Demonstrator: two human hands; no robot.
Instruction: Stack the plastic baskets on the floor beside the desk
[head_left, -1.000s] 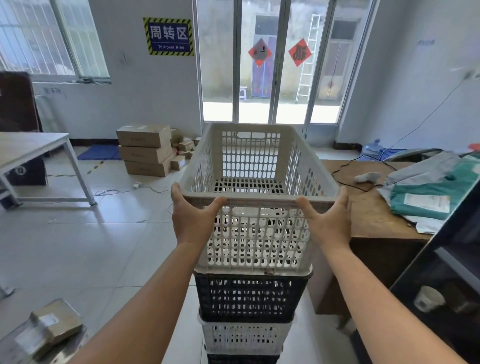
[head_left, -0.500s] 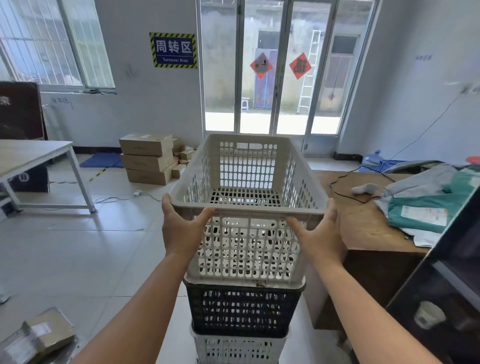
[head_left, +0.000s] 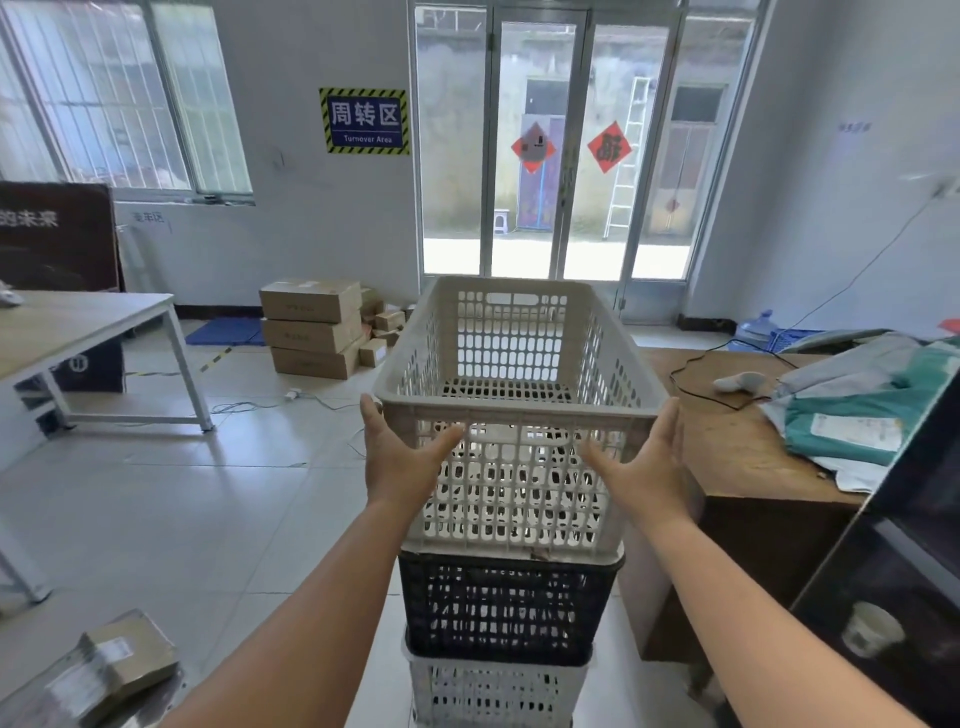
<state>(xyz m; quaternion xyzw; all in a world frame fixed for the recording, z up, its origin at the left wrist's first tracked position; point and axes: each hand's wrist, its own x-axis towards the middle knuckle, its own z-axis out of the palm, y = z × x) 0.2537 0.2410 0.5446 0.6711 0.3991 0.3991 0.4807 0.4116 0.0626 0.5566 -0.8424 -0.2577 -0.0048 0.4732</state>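
A beige perforated basket (head_left: 519, 415) tops a black basket (head_left: 504, 608) and a white basket (head_left: 496, 691) beside the table (head_left: 737, 467). The left hand (head_left: 400, 457) and right hand (head_left: 644, 467), grip wide, flank its near corners.

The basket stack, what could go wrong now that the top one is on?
The stack is tall and narrow: the white top basket sits on a black basket and another white one, so it may topple as the left hand and right hand let go. It stands close beside the desk, so a knock there could tip it.
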